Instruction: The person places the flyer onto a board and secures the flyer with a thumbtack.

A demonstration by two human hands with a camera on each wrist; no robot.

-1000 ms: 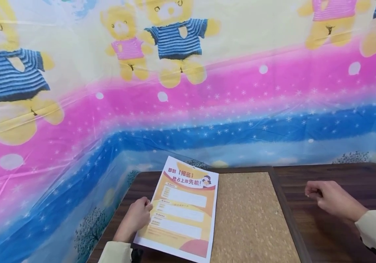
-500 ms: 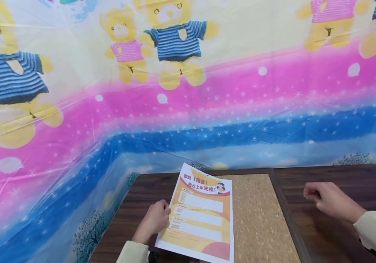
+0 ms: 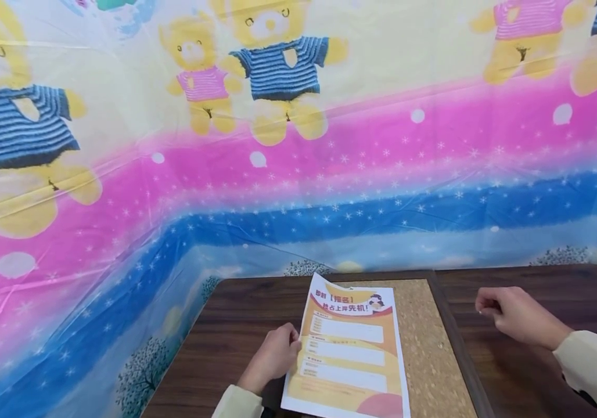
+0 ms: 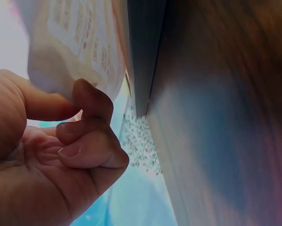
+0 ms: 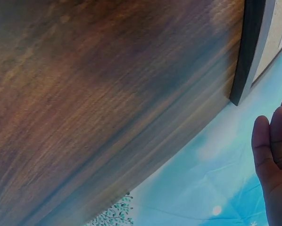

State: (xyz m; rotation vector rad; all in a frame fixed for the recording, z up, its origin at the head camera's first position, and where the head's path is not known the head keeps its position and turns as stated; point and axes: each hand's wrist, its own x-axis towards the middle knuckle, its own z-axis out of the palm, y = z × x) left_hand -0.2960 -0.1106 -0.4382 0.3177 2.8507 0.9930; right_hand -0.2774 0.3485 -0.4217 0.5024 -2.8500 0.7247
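My left hand point(image 3: 273, 355) pinches the left edge of a printed paper poster point(image 3: 349, 371) between thumb and index finger. In the left wrist view the other fingers of my left hand point(image 4: 79, 146) curl inward, below the sheet point(image 4: 65, 70). The poster is yellow and orange with white text boxes, its upper left corner bent up. It overlaps much of a framed cork board point(image 3: 426, 331). Off to the right, my right hand point(image 3: 518, 316) hovers with thumb and fingers drawn together, a tiny pale thing point(image 3: 480, 312) showing at the fingertips.
The board's dark wooden frame point(image 3: 452, 325) lies on a dark brown wood-grain table point(image 3: 225, 313). A small pale spot point(image 3: 440, 345) shows on the cork. Behind the table hangs a sheet point(image 3: 371, 145) printed with bears and snowflakes.
My left hand has carried the poster rightward and slightly toward me, so it covers more of the cork. The right hand has shifted only slightly left.
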